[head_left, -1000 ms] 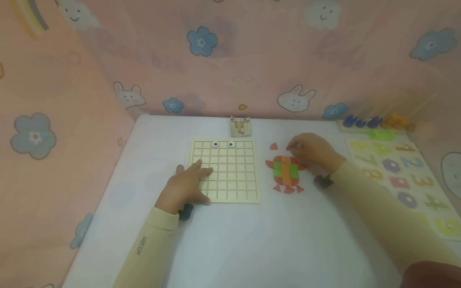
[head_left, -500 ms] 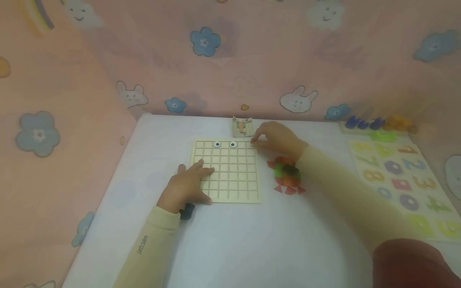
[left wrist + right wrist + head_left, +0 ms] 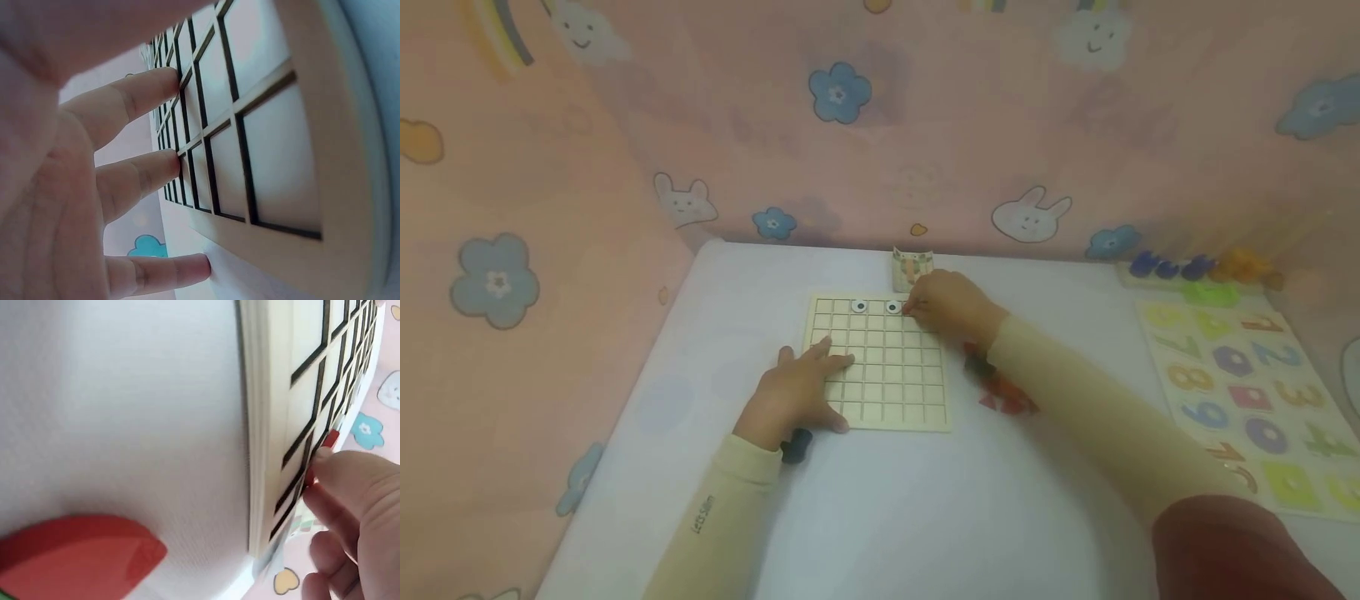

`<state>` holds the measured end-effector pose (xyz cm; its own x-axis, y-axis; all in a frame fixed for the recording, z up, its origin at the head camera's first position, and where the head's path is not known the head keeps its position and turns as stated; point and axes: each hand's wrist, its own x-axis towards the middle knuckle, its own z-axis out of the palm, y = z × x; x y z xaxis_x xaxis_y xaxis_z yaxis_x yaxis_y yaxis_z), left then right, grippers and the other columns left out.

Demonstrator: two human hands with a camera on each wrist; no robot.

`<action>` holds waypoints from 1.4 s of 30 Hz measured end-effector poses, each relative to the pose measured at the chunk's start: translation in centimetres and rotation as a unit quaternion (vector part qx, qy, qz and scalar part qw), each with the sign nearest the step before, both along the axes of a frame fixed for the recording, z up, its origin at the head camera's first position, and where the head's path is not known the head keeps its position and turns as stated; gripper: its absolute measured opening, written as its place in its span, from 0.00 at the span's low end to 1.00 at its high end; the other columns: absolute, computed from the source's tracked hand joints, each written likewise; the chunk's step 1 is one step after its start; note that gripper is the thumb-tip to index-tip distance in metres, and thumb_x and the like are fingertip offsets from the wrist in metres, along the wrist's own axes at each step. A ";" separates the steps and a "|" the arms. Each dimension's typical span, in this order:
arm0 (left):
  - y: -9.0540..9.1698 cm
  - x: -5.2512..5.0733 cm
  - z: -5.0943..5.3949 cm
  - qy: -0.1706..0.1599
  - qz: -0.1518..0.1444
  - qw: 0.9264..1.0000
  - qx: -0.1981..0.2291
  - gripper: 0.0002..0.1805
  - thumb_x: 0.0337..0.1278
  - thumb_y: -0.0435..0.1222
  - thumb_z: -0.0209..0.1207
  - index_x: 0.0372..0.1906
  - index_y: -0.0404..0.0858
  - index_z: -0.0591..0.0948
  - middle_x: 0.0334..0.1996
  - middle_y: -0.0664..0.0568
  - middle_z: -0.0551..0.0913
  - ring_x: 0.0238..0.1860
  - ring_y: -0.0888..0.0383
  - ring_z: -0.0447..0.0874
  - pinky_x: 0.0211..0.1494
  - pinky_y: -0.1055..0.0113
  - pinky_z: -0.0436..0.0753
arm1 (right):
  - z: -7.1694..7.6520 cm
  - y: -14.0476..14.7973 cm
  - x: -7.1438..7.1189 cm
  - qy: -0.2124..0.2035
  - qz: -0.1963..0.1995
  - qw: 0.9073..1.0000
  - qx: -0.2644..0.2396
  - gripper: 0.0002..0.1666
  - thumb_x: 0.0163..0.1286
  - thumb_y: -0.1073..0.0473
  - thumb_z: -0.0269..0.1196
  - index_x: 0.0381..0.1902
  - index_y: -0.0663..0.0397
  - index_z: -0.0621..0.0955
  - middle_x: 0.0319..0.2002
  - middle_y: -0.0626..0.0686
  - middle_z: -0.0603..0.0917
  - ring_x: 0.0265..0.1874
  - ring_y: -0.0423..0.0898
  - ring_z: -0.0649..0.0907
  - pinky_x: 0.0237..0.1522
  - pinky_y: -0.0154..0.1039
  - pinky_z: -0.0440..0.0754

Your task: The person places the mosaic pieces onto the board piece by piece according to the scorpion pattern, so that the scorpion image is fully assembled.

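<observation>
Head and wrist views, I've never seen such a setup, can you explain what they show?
There's no machine: these are a person's bare hands. The wide pictures look down from the head; the close ones look out from each wrist. On the white table lies a pale, wooden-looking grid board with two round white eye pieces in its far row. The left hand, fingers spread, rests on the board. The right hand pinches a small red piece at that row. More red pieces lie alongside, partly hidden by the cream right sleeve.
</observation>
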<state>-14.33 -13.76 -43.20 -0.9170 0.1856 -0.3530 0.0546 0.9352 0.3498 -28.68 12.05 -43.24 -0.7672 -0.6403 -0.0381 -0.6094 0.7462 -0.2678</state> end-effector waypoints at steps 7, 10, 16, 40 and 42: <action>0.2 0.1 0.5 0.006 -0.004 1.000 -0.006 0.56 0.34 0.50 0.87 0.77 0.62 0.75 0.85 0.55 0.55 0.63 0.42 0.65 0.54 0.48 0.78 | 0.1 0.3 0.1 0.065 0.020 0.997 0.048 0.15 0.77 0.47 0.67 0.47 0.48 0.93 0.44 0.49 0.90 0.43 0.53 0.80 0.53 0.51 0.78; 0.2 0.1 0.5 0.002 -0.001 1.000 -0.004 0.55 0.34 0.49 0.87 0.77 0.62 0.75 0.85 0.55 0.55 0.62 0.43 0.65 0.54 0.48 0.78 | 0.4 0.5 0.5 0.072 0.026 0.995 0.060 0.14 0.76 0.49 0.67 0.50 0.47 0.93 0.47 0.51 0.89 0.45 0.54 0.80 0.54 0.52 0.78; 0.1 0.1 0.4 -0.001 0.000 1.000 -0.004 0.56 0.34 0.50 0.87 0.77 0.63 0.75 0.85 0.55 0.54 0.64 0.42 0.64 0.56 0.47 0.78 | 0.8 0.4 1.7 0.076 0.012 0.995 0.069 0.13 0.74 0.57 0.69 0.53 0.41 0.92 0.52 0.52 0.88 0.46 0.56 0.79 0.48 0.53 0.79; 0.0 0.1 0.6 -0.005 0.000 1.000 -0.001 0.57 0.33 0.50 0.87 0.77 0.62 0.74 0.85 0.56 0.55 0.58 0.46 0.65 0.52 0.49 0.77 | 0.4 0.9 4.2 -0.001 -0.097 0.994 0.053 0.18 0.80 0.55 0.56 0.58 0.50 0.88 0.65 0.56 0.80 0.64 0.59 0.73 0.67 0.61 0.69; 0.0 0.2 0.8 -0.005 0.000 1.000 -0.001 0.56 0.33 0.49 0.87 0.77 0.62 0.75 0.85 0.56 0.55 0.58 0.46 0.65 0.52 0.49 0.77 | 0.6 2.0 3.9 -0.005 -0.105 0.994 0.030 0.18 0.78 0.56 0.55 0.55 0.52 0.88 0.63 0.56 0.82 0.63 0.59 0.74 0.68 0.61 0.68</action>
<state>-14.12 -13.75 -42.37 -0.9130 0.1853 -0.3633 0.0514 0.9360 0.3481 -24.80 14.08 -42.64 -0.8832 -0.4621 -0.0799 -0.4359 0.8718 -0.2234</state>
